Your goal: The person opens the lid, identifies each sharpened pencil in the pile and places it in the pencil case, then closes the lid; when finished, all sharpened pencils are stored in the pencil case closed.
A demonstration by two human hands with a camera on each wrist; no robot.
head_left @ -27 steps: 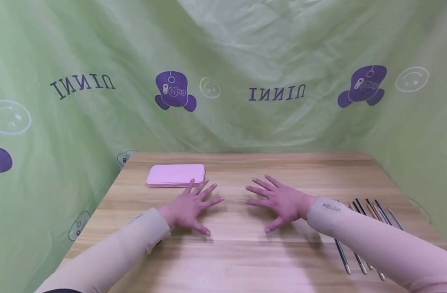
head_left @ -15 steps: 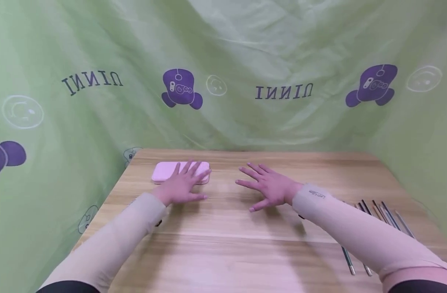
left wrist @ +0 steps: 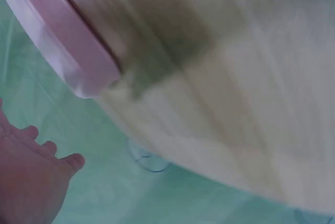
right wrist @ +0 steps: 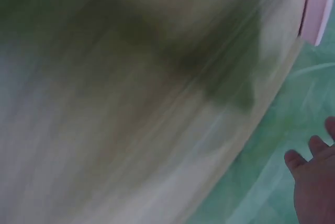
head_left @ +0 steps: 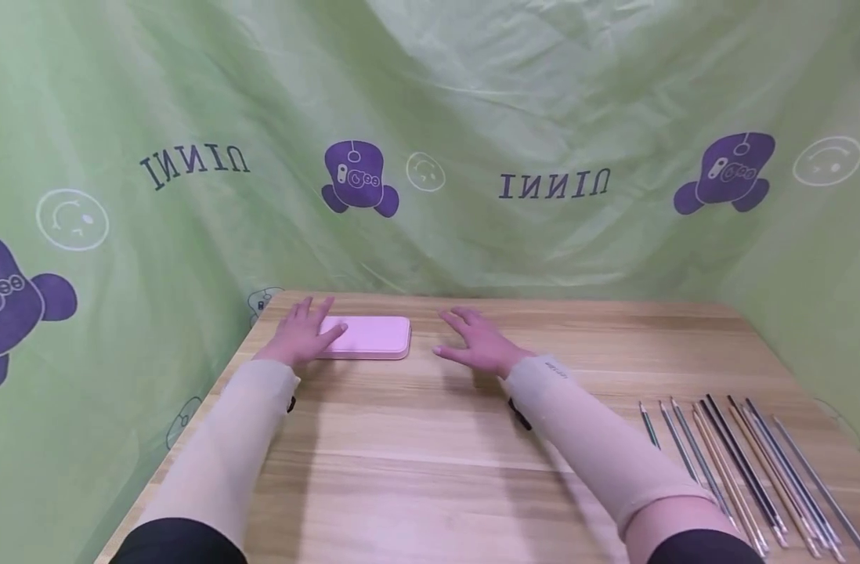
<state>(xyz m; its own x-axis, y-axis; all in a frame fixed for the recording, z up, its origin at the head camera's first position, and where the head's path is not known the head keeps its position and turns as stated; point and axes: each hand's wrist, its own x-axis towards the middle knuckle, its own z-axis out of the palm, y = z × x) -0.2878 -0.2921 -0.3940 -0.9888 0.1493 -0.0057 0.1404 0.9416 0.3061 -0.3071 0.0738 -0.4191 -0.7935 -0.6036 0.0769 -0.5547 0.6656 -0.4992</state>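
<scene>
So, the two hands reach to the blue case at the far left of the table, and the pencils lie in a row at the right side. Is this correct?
Not quite: the case is pink, not blue, as the head view shows. The rest holds: the left hand and right hand reach toward it, and the pencils lie in a row at the right.

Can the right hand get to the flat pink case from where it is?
Probably yes. The right hand is open beside the flat pink case's right end, with only bare wooden table between them.
</scene>
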